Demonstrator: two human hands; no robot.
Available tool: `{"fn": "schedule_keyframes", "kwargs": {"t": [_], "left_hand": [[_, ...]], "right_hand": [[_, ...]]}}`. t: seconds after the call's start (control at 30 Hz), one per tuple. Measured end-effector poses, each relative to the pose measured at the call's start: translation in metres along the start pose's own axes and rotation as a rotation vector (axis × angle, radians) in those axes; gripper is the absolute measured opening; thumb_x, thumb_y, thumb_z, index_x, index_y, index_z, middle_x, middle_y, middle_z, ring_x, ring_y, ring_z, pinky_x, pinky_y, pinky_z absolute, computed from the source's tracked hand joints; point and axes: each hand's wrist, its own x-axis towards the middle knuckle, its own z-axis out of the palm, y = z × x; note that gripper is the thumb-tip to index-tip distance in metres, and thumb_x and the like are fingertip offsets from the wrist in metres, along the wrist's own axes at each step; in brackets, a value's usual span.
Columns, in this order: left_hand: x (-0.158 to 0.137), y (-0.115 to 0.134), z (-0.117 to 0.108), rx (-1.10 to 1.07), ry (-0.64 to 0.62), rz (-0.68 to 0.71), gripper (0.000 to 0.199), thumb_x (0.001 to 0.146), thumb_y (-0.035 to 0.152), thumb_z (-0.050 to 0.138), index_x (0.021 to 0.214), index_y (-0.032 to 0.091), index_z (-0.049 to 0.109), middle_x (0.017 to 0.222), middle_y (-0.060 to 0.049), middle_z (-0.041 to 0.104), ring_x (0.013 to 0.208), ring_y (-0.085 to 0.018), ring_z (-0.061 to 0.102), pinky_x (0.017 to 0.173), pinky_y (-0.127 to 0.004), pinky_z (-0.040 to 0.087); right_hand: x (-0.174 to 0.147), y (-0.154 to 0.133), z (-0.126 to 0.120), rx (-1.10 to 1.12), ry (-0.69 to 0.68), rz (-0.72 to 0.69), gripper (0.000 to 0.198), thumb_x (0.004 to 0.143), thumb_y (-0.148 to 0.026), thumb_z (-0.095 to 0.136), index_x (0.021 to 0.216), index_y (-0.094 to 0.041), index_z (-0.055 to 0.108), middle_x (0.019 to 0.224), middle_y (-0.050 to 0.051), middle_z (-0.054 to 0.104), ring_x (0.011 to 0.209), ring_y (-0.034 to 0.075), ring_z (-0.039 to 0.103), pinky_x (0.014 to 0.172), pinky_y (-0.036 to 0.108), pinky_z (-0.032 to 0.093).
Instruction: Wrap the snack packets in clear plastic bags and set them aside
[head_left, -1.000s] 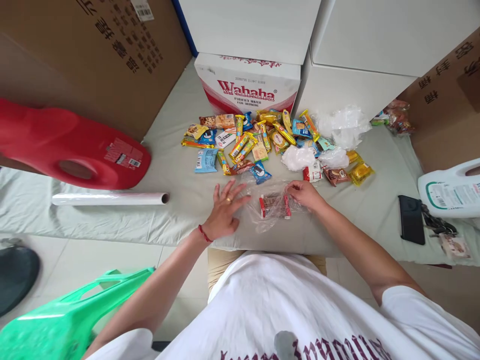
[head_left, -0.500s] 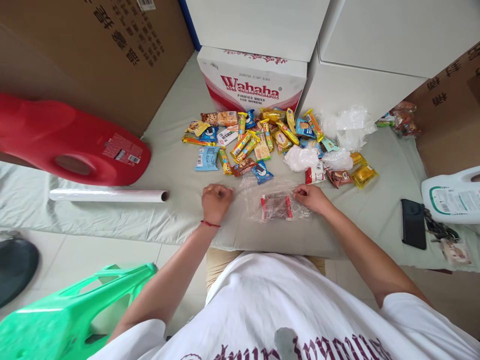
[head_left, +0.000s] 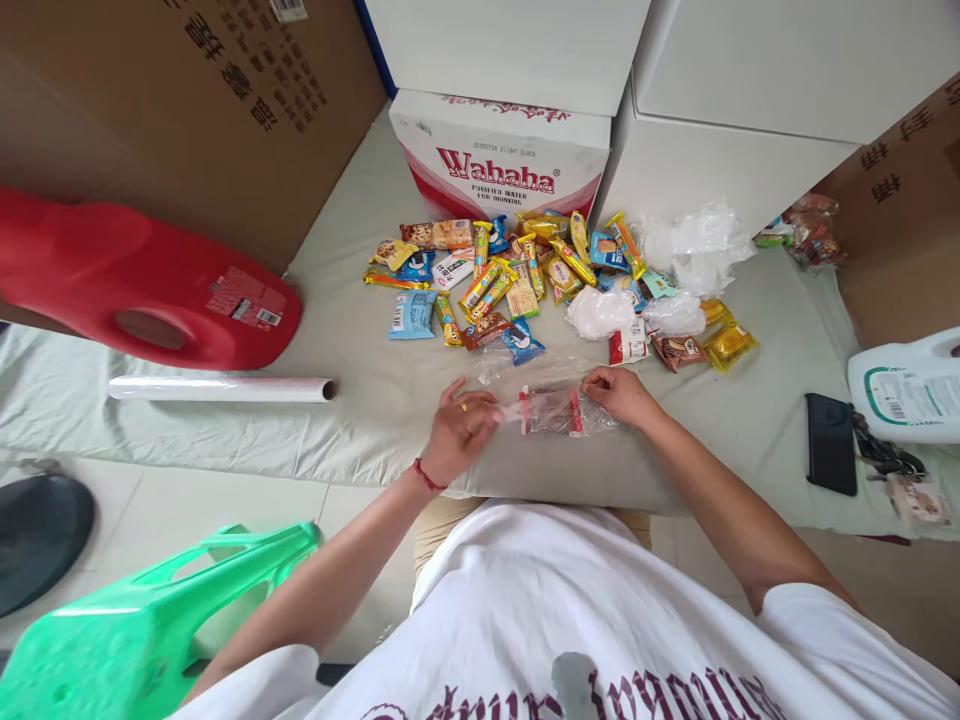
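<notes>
In front of me on the cloth lies a flat dark-brown snack packet with red ends [head_left: 551, 411], on and partly under crumpled clear plastic film [head_left: 517, 372]. My left hand [head_left: 463, 428], with a ring and a red wrist cord, is at the film's left side; its fingertips are slightly blurred and appear to pinch a strip of film drawn toward the packet. At the right edge, my right hand [head_left: 621, 396] has thumb and finger closed on the film. A blue snack packet [head_left: 523, 342] lies just beyond the film.
Several wrapped snacks [head_left: 491, 290] are heaped before a Wahaha carton [head_left: 502, 160]. Crumpled clear plastic [head_left: 709, 245] lies right of them. At left are a red jug [head_left: 150, 285] and a white roll [head_left: 225, 389]; at right, a black phone [head_left: 830, 443] and a white bottle [head_left: 907, 390].
My left hand has moved right and slightly toward me, from beside the film onto its left part, lifting a strip over the packet's left end. My right hand stays nearly still.
</notes>
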Motion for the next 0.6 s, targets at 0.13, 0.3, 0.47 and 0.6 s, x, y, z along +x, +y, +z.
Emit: {"fn": "schedule_keyframes", "kwargs": {"t": [0.13, 0.3, 0.47, 0.6], "left_hand": [[0.029, -0.017, -0.002, -0.039, 0.122, -0.540, 0.033, 0.094, 0.045, 0.050, 0.075, 0.021, 0.063, 0.063, 0.000, 0.062, 0.069, -0.019, 0.062, 0.078, -0.035, 0.052], [0.037, -0.023, -0.013, 0.238, 0.394, -0.660, 0.037, 0.072, 0.032, 0.069, 0.107, 0.020, 0.065, 0.101, -0.012, 0.066, 0.106, -0.035, 0.059, 0.093, -0.052, 0.049], [0.003, 0.003, -0.028, 0.424, 0.752, -0.428, 0.035, 0.075, 0.019, 0.059, 0.110, 0.017, 0.061, 0.110, -0.015, 0.062, 0.110, -0.035, 0.055, 0.102, -0.057, 0.041], [-0.011, 0.046, -0.016, 0.369, 0.667, 0.160, 0.022, 0.085, 0.015, 0.052, 0.099, 0.023, 0.066, 0.090, -0.007, 0.066, 0.093, -0.025, 0.061, 0.091, -0.046, 0.042]], "right_hand": [[-0.005, 0.002, -0.002, -0.037, 0.001, 0.003, 0.024, 0.081, -0.043, 0.060, 0.079, -0.020, 0.066, 0.064, -0.001, 0.061, 0.056, 0.014, 0.049, 0.054, 0.025, 0.034], [-0.022, -0.012, -0.009, -0.499, 0.090, -0.060, 0.016, 0.090, -0.033, 0.060, 0.091, -0.022, 0.071, 0.087, 0.007, 0.069, 0.077, 0.022, 0.058, 0.067, 0.032, 0.041], [-0.014, -0.037, -0.006, -0.698, 0.279, -0.358, 0.039, 0.096, -0.036, 0.059, 0.128, -0.016, 0.067, 0.122, 0.019, 0.063, 0.118, 0.037, 0.049, 0.100, 0.046, 0.043], [0.017, -0.053, 0.006, -0.763, 0.185, -0.310, 0.051, 0.095, -0.038, 0.062, 0.136, -0.009, 0.062, 0.120, 0.021, 0.065, 0.122, 0.039, 0.047, 0.102, 0.046, 0.041]]}}
